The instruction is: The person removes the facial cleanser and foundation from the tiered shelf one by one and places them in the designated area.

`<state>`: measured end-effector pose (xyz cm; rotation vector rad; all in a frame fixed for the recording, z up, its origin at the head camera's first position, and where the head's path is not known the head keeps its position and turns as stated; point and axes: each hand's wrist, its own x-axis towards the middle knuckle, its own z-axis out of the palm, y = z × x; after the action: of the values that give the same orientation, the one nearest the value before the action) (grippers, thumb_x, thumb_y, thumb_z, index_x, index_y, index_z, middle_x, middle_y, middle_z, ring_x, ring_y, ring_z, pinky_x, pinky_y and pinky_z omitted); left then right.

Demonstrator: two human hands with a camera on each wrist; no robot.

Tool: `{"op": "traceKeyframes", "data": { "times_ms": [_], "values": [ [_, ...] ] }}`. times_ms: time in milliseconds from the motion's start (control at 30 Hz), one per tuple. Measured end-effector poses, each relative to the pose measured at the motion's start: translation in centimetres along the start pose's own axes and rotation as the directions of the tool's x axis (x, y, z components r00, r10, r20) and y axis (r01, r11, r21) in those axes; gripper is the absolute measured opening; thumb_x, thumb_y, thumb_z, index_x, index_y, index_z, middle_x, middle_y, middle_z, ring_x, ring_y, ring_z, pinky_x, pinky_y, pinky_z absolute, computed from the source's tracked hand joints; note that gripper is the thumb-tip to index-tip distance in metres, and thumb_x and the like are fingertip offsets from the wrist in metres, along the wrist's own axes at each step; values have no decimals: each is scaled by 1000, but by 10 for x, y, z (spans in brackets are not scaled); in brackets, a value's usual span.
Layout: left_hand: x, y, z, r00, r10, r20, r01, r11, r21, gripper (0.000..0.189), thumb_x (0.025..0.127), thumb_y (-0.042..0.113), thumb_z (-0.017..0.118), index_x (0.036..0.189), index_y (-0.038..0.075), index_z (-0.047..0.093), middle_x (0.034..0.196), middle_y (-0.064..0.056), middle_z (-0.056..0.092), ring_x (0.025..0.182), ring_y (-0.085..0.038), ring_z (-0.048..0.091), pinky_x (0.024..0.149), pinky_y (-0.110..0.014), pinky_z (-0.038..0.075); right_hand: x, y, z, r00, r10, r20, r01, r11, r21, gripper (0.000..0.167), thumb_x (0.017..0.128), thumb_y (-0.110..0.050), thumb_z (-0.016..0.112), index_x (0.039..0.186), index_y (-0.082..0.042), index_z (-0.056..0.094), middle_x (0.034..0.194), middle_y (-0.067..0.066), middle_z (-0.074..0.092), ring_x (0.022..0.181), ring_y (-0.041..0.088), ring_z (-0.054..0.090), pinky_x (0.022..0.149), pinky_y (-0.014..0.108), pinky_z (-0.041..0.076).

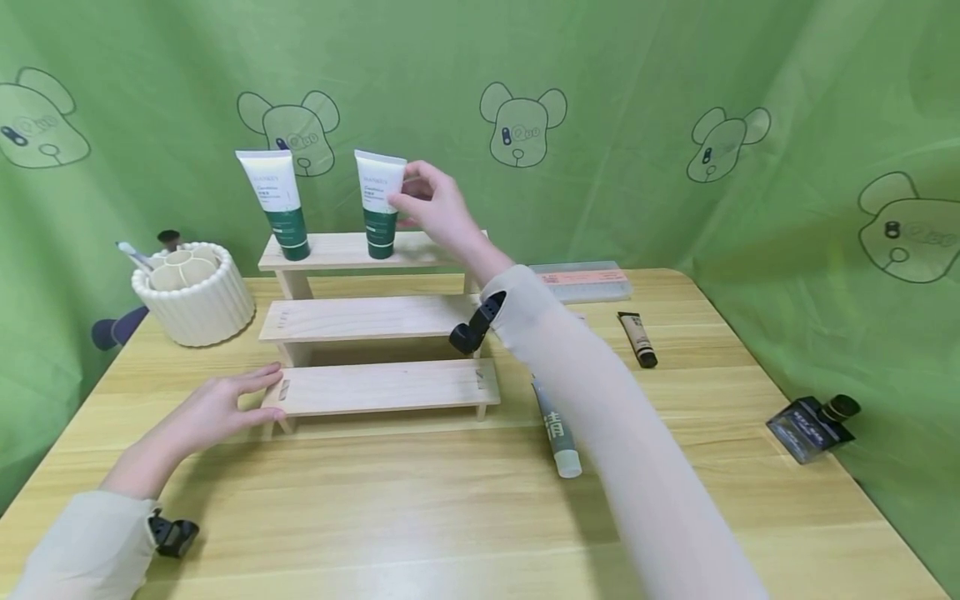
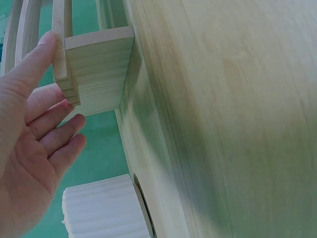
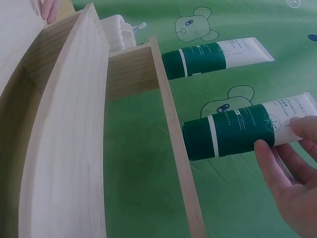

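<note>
A three-step wooden shelf stand [image 1: 375, 390] is on the table. On its top board, at the left, a white and green squeeze tube [image 1: 279, 200] stands on its cap. My right hand [image 1: 438, 208] pinches a matching squeeze tube [image 1: 380, 200] by its white upper part, thumb and fingers on its right side. Its green cap is right at the top board in the right wrist view. My left hand [image 1: 217, 408] grips the left end of the lowest board, with the thumb [image 2: 42, 54] on one edge and fingers at the other.
A white ribbed holder [image 1: 197, 292] with brushes stands left of the stand. To the right lie a grey tube [image 1: 557, 433] partly under my right sleeve, a small beige tube [image 1: 637, 337], and a clear flat case [image 1: 585, 283]. A dark bottle [image 1: 810, 429] lies near the right edge.
</note>
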<state>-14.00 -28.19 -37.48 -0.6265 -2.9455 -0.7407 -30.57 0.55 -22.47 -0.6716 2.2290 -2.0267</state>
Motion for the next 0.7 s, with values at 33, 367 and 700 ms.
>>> {"op": "traceKeyframes", "data": {
  "times_ms": [33, 367, 700],
  "values": [
    [0, 0, 0, 1000, 0, 0, 0, 1000, 1, 64, 80, 36, 70, 125, -7, 52, 130, -26, 46, 114, -47, 44, 92, -58, 37, -2, 1, -2, 1000, -8, -2, 8, 1000, 4, 23, 87, -1, 60, 109, -1, 53, 109, 13, 60, 100, 22, 57, 75, 34, 54],
    [0, -1, 0, 1000, 10, -9, -10, 1000, 9, 64, 80, 35, 71, 124, -7, 53, 129, -25, 47, 113, -47, 45, 92, -57, 38, -24, 1, -26, 997, -75, -24, 76, 996, 43, 25, 87, 1, 61, 110, 1, 52, 108, 16, 60, 98, 25, 58, 74, 35, 55],
    [0, -2, 1, 1000, 5, -6, -5, 1000, 11, 64, 80, 36, 70, 125, -7, 52, 129, -25, 46, 113, -47, 45, 92, -58, 37, -56, 2, -58, 997, -61, -51, 65, 995, 71, 20, 87, 2, 60, 106, -2, 53, 110, 18, 59, 99, 28, 58, 77, 38, 54]
  ]
}}
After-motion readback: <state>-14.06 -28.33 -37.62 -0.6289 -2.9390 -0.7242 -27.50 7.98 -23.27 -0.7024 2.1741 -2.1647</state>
